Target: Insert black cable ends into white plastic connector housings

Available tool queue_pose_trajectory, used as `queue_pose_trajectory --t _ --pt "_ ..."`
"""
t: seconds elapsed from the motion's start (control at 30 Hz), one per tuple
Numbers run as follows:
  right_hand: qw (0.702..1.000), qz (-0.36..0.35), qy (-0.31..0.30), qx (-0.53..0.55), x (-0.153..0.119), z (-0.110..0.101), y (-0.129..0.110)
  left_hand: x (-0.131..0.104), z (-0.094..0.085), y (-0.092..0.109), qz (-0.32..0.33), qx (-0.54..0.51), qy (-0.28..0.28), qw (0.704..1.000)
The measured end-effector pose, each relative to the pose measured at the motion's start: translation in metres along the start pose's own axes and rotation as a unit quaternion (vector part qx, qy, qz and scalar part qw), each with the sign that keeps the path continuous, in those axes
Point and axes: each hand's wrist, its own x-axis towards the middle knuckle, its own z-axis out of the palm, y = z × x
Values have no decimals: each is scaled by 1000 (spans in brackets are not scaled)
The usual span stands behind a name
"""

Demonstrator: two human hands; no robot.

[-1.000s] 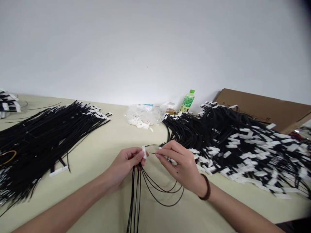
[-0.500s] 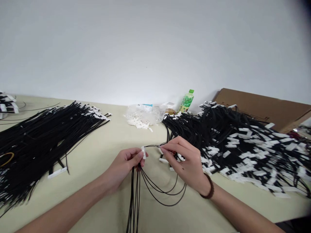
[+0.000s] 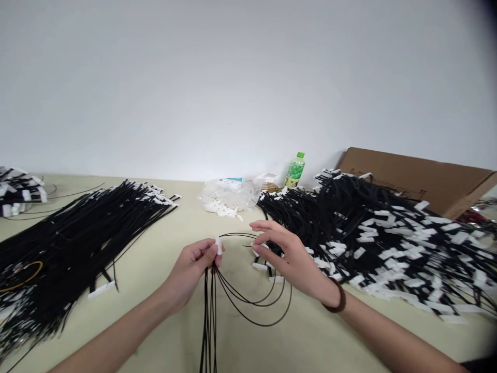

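My left hand (image 3: 198, 259) pinches a small white plastic connector (image 3: 218, 245) between thumb and fingers, holding it upright above the table. Several black wires (image 3: 208, 316) run down from beneath this hand, and some curve right in wide loops. Thin black wires also arc from the connector's top toward my right hand (image 3: 285, 256). There, thumb and index finger are close together around a black wire (image 3: 247, 245), whose short end points left toward the connector. The upper fingers are lifted apart. Part of the wires is hidden behind the right hand.
Black wire bundles with white connectors lie left (image 3: 97, 233) and right (image 3: 388, 243). Behind my hands are a clear plastic bag (image 3: 248, 192) with loose white connectors (image 3: 221, 209) and a green-capped bottle (image 3: 295, 171). A cardboard box (image 3: 407, 178) stands back right.
My right hand's upper fingers have spread and lifted. The wires it pulled on now arc loosely from the connector, and a separate wire end shows at its fingertips. The view has tilted slightly upward.
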Motion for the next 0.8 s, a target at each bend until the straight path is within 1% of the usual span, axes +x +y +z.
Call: queue_pose_trajectory --t 0.07,0.17,0.27,0.37,0.47,0.57,0.8 --pt "1000 11 10 17 -2 0 2 0 0 -1 -4 -12 -9 1000" --pt "998 14 51 18 -4 0 3 0 1 -4 -16 -33 -27 999" --pt "998 -23 67 -1 -6 1 0 -1 4 -5 -40 -44 -53 997" --pt "994 -87 57 -36 -6 2 -4 -2 7 -5 -61 -48 -76 994" --pt "988 -133 41 -62 -3 3 -5 -2 9 -5 -67 -49 -82 993" --pt "986 -144 40 -74 1 7 -5 -2 9 -5 -65 -49 -84 993" --pt "988 -137 28 -58 3 18 -5 -3 8 -6 -66 -53 -90 992"
